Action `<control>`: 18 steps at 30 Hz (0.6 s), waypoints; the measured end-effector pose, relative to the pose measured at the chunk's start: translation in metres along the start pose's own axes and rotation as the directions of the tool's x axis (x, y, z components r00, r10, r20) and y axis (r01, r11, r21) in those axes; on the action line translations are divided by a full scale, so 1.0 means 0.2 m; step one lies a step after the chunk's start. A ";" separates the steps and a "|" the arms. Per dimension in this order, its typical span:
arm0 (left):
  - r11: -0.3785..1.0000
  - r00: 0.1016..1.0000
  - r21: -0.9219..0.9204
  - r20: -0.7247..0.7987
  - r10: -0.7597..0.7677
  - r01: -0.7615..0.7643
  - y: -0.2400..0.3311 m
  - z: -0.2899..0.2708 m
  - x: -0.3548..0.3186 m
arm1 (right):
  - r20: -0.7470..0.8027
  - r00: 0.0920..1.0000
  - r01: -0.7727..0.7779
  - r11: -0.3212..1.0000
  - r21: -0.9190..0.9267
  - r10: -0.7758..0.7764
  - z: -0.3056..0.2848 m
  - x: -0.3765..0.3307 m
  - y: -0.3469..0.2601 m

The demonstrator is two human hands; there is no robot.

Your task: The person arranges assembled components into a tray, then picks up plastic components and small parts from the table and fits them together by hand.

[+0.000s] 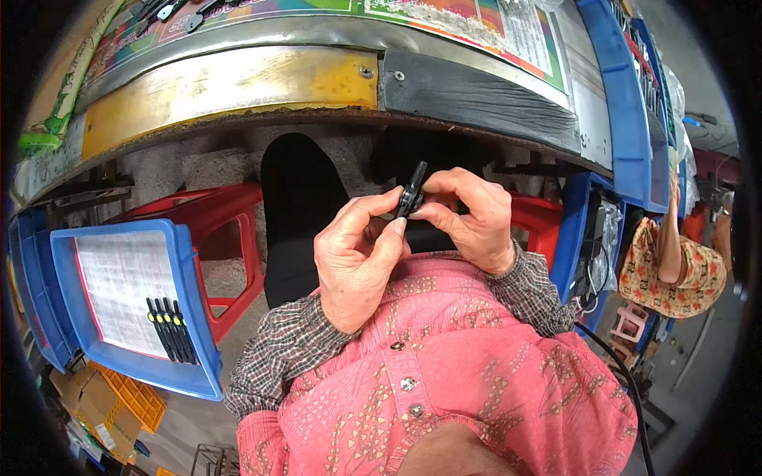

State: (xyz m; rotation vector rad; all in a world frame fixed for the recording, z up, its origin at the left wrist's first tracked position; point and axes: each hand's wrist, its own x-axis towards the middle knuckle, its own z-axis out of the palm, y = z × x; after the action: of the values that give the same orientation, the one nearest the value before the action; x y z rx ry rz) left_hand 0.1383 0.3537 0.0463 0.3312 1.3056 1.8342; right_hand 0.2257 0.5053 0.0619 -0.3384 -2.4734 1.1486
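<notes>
Above my lap, both hands meet on a small black slim part (411, 195), its narrow end tilted up and to the right. My left hand (357, 258) pinches its lower end between thumb and fingers. At its upper right side, the thumb and forefinger of my right hand (474, 216) press against it. Fingers cover some of the part, so its exact kind cannot be told. To the left, a blue tray (198, 317) lined with a white sheet holds several slim black pieces (168, 331) with yellow-green dots, lying side by side.
The metal-edged workbench (230, 79) spans the far side, with black parts (194, 17) on it. A red stool (242, 238) stands beside the tray. Blue bins (635, 119) line the right, where another person's arm (671, 238) shows. A black cable (635, 389) hangs nearby.
</notes>
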 end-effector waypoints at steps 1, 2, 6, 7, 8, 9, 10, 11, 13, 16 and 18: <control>1.000 1.000 0.015 -0.024 0.011 -0.011 0.00 0.00 0.00 | 0.005 0.997 0.081 0.989 -0.123 -0.081 -0.01 0.00 0.00; 1.000 1.000 0.012 -0.024 0.008 -0.008 0.00 0.00 0.00 | 0.008 0.997 0.079 0.989 -0.124 -0.078 -0.01 0.00 0.00; 0.998 1.000 0.058 -0.030 -0.007 0.008 0.03 0.01 0.00 | -0.054 0.966 0.243 0.956 -0.164 -0.255 0.02 0.00 0.01; 0.998 0.998 0.018 -0.039 -0.056 0.056 0.04 0.01 0.00 | -0.059 0.958 0.264 0.944 -0.196 -0.280 0.03 0.00 0.01; 0.998 0.998 0.019 -0.040 -0.054 0.055 0.04 0.01 0.00 | -0.064 0.950 0.283 0.931 -0.229 -0.305 0.03 0.00 0.02; 0.998 0.997 -0.001 -0.045 -0.068 0.068 0.04 0.01 0.00 | -0.064 0.950 0.284 0.931 -0.228 -0.305 0.03 0.00 0.02; 0.996 0.995 -0.021 -0.049 -0.083 0.082 0.03 0.01 0.00 | -0.035 0.962 0.259 0.944 -0.204 -0.271 0.03 0.00 0.01; 0.996 0.995 -0.022 -0.049 -0.082 0.081 0.03 0.01 0.00 | -0.006 0.972 0.232 0.956 -0.180 -0.237 0.02 0.00 0.01; 0.997 0.996 -0.031 -0.048 -0.071 0.070 0.03 0.01 -0.01 | 0.023 0.972 0.234 0.955 -0.183 -0.234 0.02 0.00 0.01; 0.996 0.995 -0.045 -0.057 -0.083 0.081 0.03 0.01 -0.01 | 0.072 0.969 0.245 0.948 -0.201 -0.236 0.01 0.01 0.02; 0.998 0.998 -0.018 -0.036 -0.058 0.057 0.00 0.00 -0.01 | 0.094 0.966 0.256 0.943 -0.213 -0.241 0.01 0.01 0.02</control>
State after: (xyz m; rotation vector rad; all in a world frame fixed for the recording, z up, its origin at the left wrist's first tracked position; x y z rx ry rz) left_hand 0.1394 0.3525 0.0475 0.2496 1.3111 1.8093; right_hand 0.2233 0.5081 0.0581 -0.0453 -2.6182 0.7926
